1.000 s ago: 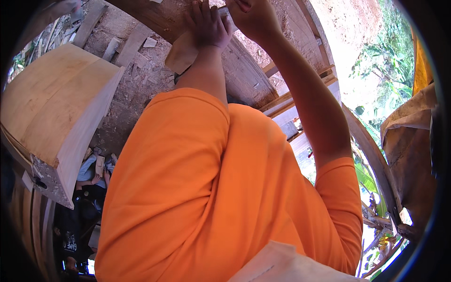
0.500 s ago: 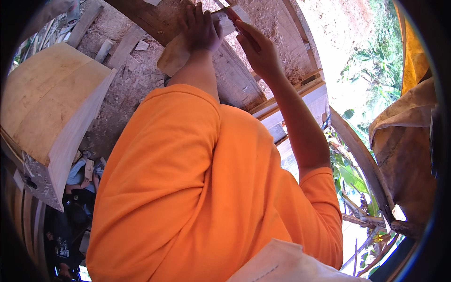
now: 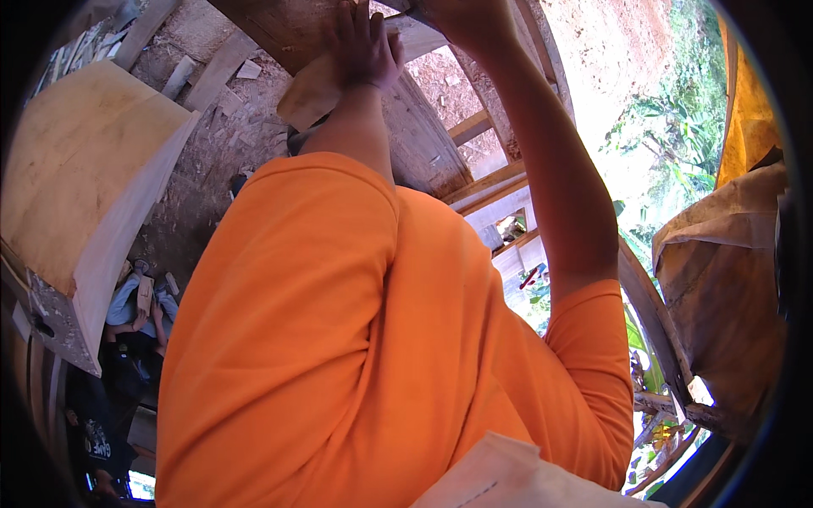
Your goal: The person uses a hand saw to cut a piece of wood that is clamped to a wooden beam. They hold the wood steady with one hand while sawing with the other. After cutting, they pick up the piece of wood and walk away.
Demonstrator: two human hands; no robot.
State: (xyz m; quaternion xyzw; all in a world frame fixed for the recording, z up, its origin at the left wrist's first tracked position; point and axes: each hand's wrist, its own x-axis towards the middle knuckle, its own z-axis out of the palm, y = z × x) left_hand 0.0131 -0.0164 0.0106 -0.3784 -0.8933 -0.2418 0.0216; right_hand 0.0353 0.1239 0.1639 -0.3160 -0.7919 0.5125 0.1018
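I'd pin the rounded wooden piece (image 3: 305, 95) steady under the splayed left grip (image 3: 362, 51), clear of the right grip (image 3: 471, 17) nearby, whose closure I can't tell.

A head-worn fisheye looks down, close in, toward the hands (image 3: 366, 54).

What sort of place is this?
Probably an open-sided woodworking shop: a large, box-like wooden piece stands at the left, wood scraps litter the dusty floor, and green plants show outdoors at the right.
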